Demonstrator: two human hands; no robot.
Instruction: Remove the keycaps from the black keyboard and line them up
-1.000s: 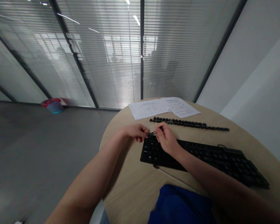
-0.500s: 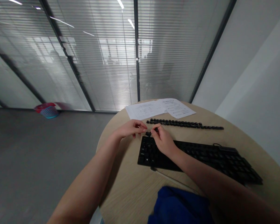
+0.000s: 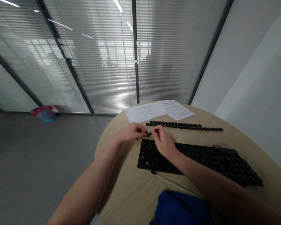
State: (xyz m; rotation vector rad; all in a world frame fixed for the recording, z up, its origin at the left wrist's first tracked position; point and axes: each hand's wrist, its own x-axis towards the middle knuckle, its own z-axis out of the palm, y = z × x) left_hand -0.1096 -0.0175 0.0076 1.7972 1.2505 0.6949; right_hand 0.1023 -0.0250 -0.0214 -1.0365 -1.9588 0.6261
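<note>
Above the far left corner of the black keyboard (image 3: 201, 156), my two hands meet. My left hand (image 3: 133, 131) pinches a small black keycap (image 3: 148, 134) between thumb and fingertips. Just to its right, my right hand (image 3: 163, 140) is closed around the dark handle of a small keycap puller (image 3: 157, 131), whose thin end reaches toward the keycap. Fingers cover most of the puller. The right forearm passes over the keyboard and hides part of its keys. Beyond the hands, loose black keycaps (image 3: 184, 125) lie in long rows on the table.
Two printed paper sheets (image 3: 142, 112) lie at the far side of the round wooden table (image 3: 124, 193). In front of the keyboard rests a thin pale rod (image 3: 175, 183) with a dark end. A red and blue basket (image 3: 46, 115) stands on the floor by the glass partition.
My left hand has come slightly right and closed its fingertips on the keycap at the puller's end. The right hand has hardly moved, and the view has tilted a little.
</note>
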